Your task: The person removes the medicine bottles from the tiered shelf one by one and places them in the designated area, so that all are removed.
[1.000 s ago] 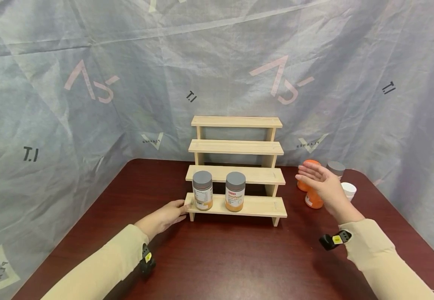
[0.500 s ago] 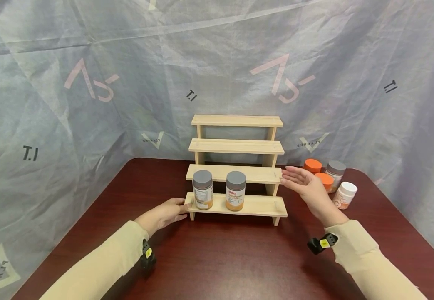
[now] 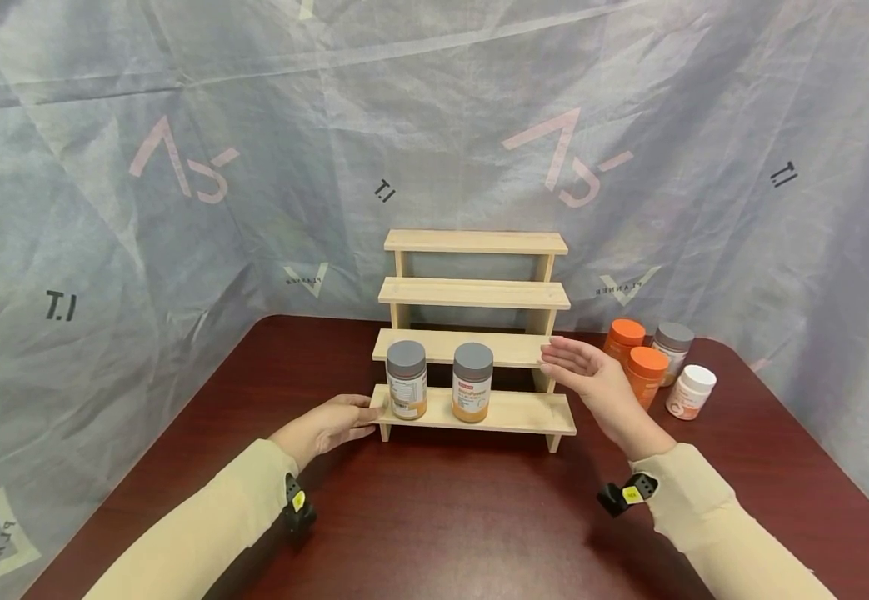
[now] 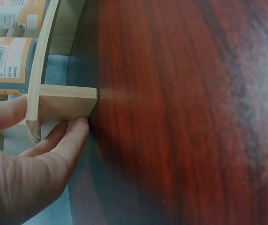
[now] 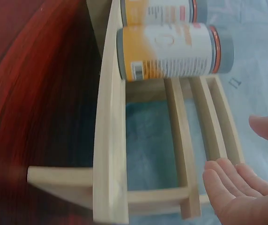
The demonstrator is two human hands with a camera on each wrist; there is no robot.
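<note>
A stepped wooden display rack [image 3: 475, 242] with several tiers stands mid-table. Two jars with grey lids, the left jar [image 3: 407, 392] and the right jar [image 3: 471, 393], stand upright on its lowest tier. My left hand [image 3: 335, 423] holds the left end of that tier. In the left wrist view, the thumb lies over the shelf board [image 4: 40, 61] and fingers sit below, by the support leg [image 4: 68, 101]. Beside the rack's right end is my right hand [image 3: 587, 375], fingers straight and thumb apart, holding nothing. In the right wrist view, the hand [image 5: 246, 197] overlaps the rack's edge.
Right of the rack stand an orange jar [image 3: 624, 335], a second orange jar [image 3: 646, 375], a grey-lidded jar [image 3: 672, 343] and a white-capped bottle [image 3: 692, 392]. The dark red table [image 3: 449, 517] meets a grey fabric backdrop [image 3: 329, 150] behind.
My right hand has moved left from over the orange jars to the rack's right end, uncovering those jars. My left hand stays at the rack's left end, and the jars have not moved.
</note>
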